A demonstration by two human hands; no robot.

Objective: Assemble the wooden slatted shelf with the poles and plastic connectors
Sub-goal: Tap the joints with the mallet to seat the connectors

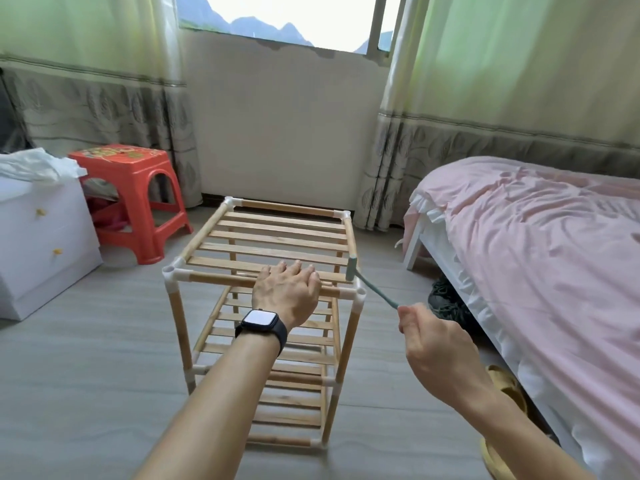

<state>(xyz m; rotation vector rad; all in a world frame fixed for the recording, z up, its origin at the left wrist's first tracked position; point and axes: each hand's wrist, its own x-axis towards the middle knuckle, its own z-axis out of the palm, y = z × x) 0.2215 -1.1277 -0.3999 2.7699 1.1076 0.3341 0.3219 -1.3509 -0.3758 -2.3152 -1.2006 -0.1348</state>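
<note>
Wooden slatted shelf stands upright on the floor, between a red stool and the bed. My left hand lies palm-down on the top front pole, fingers spread and relaxed over the slats. My right hand is clenched around the handle of a green mallet; its head sits against the top right rail, near the front right connector.
</note>
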